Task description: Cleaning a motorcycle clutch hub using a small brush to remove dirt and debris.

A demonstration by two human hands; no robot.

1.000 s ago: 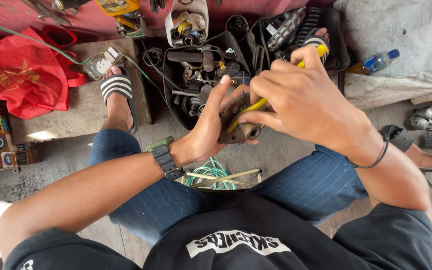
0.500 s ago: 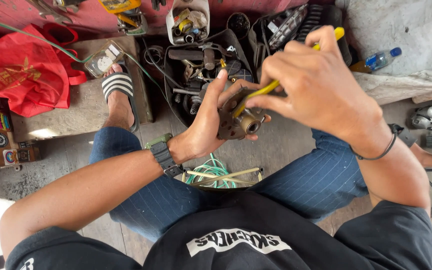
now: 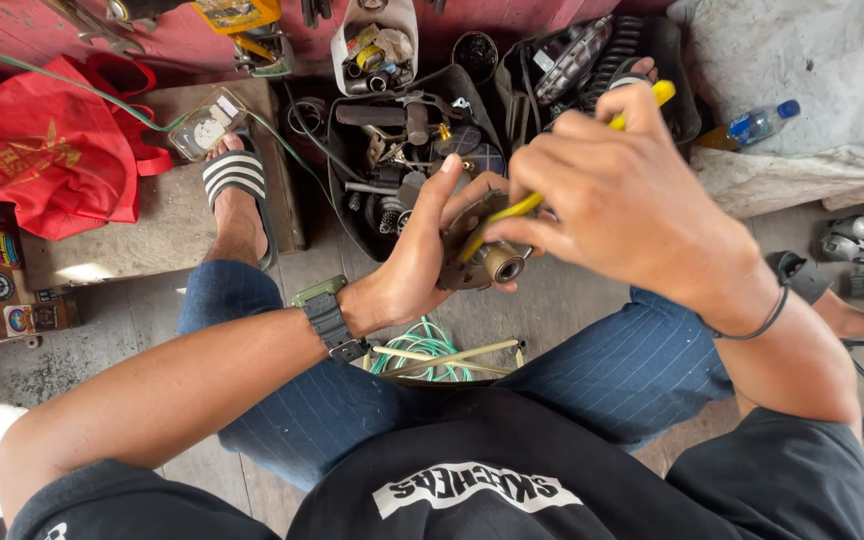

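Note:
My left hand (image 3: 414,262) grips a brown, rusty metal part (image 3: 480,262) with a round brass-coloured end, held above my knees. My right hand (image 3: 620,198) is closed around a yellow-handled tool (image 3: 512,212), whose handle end sticks out past my knuckles and whose working end rests on the metal part. A watch with a green and black case (image 3: 324,310) sits on my left wrist and a thin black band (image 3: 752,326) on my right wrist.
A black bin of tools and metal parts (image 3: 392,150) stands ahead of my knees. A red bag (image 3: 47,165) lies at the left, a plastic bottle (image 3: 752,126) at the right. Green and white cord (image 3: 432,350) lies between my legs. My sandalled foot (image 3: 237,195) rests on a step.
My right hand has swung the yellow tool upward and to the right, then settled lower against the part. My left hand keeps its hold on the metal part.

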